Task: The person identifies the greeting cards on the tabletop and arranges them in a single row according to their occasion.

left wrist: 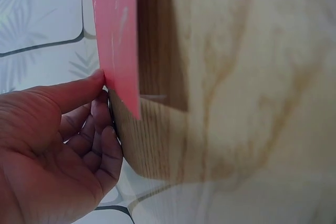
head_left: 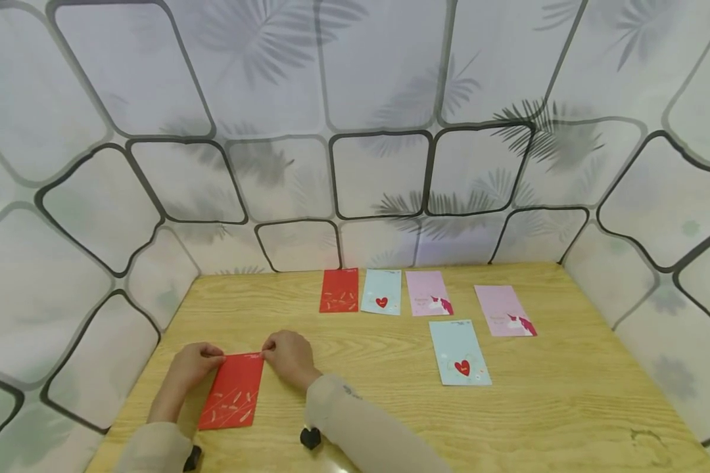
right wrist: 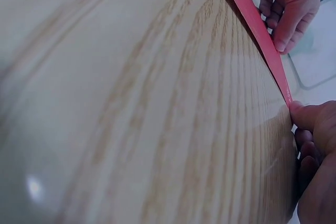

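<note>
A red envelope (head_left: 232,391) with light feather-like marks is at the left of the table in the head view. My left hand (head_left: 194,365) pinches its upper left corner between thumb and fingers. At the upper right corner, my right hand (head_left: 290,359) pinches it the same way. Seen from the left wrist, the red envelope (left wrist: 118,35) is tilted, its edge standing off the wood and casting a shadow, with the left hand (left wrist: 58,145) at its corner. In the right wrist view the red envelope (right wrist: 257,30) appears nearly edge-on, the right hand (right wrist: 320,145) at its near corner.
Along the back of the wooden table (head_left: 367,414) lie a smaller red card (head_left: 339,289), a pale blue card (head_left: 381,291) with a heart and a pink unicorn card (head_left: 428,292). Farther right are another pink card (head_left: 505,310) and a larger pale blue card (head_left: 458,348). Patterned cloth walls (head_left: 378,177) enclose the table.
</note>
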Action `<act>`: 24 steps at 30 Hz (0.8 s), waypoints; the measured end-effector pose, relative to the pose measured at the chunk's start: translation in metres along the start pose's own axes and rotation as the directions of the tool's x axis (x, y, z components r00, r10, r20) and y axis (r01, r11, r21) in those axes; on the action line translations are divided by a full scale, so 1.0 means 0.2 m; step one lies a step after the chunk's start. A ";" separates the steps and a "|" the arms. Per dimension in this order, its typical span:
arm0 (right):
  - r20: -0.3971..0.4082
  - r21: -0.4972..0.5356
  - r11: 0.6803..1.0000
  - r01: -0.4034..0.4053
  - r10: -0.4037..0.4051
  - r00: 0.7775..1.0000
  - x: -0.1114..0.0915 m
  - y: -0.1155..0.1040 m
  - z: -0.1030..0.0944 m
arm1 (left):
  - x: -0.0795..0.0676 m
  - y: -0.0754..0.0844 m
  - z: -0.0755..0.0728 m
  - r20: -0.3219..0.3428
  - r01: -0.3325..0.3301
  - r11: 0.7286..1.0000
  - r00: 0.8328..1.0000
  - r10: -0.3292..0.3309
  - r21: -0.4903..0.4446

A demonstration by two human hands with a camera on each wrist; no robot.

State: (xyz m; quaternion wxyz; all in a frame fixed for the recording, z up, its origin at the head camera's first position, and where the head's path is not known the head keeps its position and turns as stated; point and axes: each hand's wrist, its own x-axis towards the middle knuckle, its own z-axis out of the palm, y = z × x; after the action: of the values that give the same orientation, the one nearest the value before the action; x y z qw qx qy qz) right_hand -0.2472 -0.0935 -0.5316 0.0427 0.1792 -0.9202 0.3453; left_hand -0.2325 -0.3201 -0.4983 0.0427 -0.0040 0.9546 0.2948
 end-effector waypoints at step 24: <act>0.114 0.257 0.966 0.026 -0.057 0.992 0.01 0.06 -0.07 | -0.01 0.02 -0.03 -0.031 0.013 1.000 0.999 -0.013 -0.001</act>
State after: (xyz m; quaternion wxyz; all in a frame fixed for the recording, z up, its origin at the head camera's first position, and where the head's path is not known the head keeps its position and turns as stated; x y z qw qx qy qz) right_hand -0.2532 -0.0764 -0.5283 -0.0292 0.2231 -0.8650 0.4485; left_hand -0.2316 -0.3197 -0.4915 0.0300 -0.0149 0.9550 0.2948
